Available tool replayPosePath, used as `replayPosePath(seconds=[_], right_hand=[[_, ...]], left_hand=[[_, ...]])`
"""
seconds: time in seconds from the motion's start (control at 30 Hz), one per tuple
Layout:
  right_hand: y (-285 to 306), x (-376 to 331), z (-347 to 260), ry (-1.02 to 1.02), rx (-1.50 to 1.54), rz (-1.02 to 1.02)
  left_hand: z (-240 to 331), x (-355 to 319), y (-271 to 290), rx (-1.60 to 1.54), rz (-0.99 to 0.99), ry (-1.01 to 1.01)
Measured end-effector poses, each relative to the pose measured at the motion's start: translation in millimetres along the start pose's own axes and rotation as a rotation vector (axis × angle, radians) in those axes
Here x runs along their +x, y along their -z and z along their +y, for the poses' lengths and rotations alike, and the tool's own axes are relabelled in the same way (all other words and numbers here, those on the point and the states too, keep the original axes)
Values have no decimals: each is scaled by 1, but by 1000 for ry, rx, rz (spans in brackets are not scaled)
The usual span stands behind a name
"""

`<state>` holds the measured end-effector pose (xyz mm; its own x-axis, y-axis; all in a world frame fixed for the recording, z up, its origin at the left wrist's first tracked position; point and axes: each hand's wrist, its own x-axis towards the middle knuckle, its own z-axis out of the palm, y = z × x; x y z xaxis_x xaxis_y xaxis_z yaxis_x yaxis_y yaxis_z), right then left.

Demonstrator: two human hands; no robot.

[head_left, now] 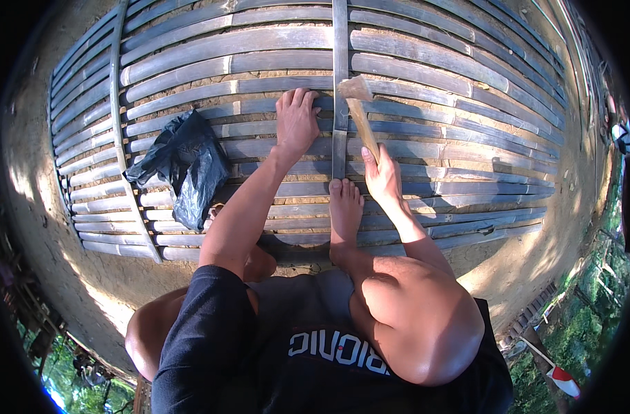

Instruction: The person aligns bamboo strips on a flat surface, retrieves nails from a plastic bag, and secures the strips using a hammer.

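Bamboo panel (425, 76): grey split slats laid side by side on bare earth, crossed by a flat upright batten (340, 103) at centre and a second one (122, 124) toward the left edge.
Left hand (295, 123): open, fingers spread, palm pressed flat on the slats just left of the central batten; it grips nothing.
Right hand (382, 176): closed round the lower handle of a wooden mallet (360, 114), whose pale head hangs just right of the batten, near the left fingertips.
Bare foot (344, 207): planted on the slats at the batten's lower end, between the two forearms.
Black plastic bag (187, 165): crumpled on the slats, well left of the hands.
Risk, fingers: the mallet head sits close to the flat hand; a glancing blow off the narrow batten could land on them.
Risk, panel: a strike off centre could likely split a slat or shift the batten, since only palm and foot pin it.
Risk, toes: they rest directly beneath the handle's path.
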<state>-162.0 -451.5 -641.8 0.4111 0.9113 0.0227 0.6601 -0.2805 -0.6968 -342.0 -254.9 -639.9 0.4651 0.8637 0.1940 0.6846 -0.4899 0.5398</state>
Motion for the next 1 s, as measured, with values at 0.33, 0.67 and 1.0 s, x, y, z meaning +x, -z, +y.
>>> replayPosePath(seconds=[0.33, 0.67, 1.0], right_hand=[[3, 5, -1, -1, 7, 5], [4, 9, -3, 9, 5, 20], [6, 6, -4, 43, -3, 37]], left_hand=[[0, -2, 6, -2, -55, -12], [-11, -4, 20, -84, 30, 31], [-17, -12, 26, -64, 82, 33]])
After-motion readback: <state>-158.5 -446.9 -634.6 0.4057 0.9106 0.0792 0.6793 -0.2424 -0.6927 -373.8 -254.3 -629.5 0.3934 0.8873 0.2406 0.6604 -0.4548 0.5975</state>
